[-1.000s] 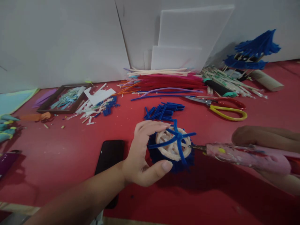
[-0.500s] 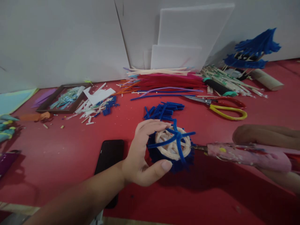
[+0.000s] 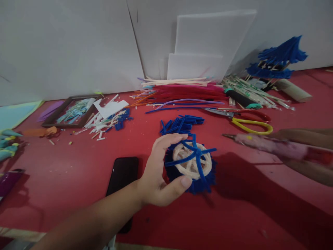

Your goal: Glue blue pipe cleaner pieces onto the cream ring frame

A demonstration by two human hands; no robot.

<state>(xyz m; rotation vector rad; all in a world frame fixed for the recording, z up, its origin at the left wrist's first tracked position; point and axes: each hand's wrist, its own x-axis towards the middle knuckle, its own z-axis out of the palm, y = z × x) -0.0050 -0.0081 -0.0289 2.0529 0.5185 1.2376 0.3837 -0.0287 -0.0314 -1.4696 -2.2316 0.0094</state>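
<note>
Gripped the fringed craft piece point(image 3: 193, 163), near centre, in the left hand point(image 3: 158, 177); held the glue gun point(image 3: 270, 144) apart, rightward, in the right hand point(image 3: 299, 134). Had blue strips point(image 3: 198, 153) across it, but seemed unfinished (with cut blue pieces point(image 3: 182, 124) loose, farther off).

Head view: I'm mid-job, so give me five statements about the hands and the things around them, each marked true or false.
1. The left hand is curled around the round piece. True.
2. The right hand holds a pink glue gun. True.
3. The glue gun is touching the round piece. False: the two are apart.
4. The black phone lies to the right of the round piece. False: it lies to its left.
5. Short blue stems lie beyond the round piece. True.
</note>
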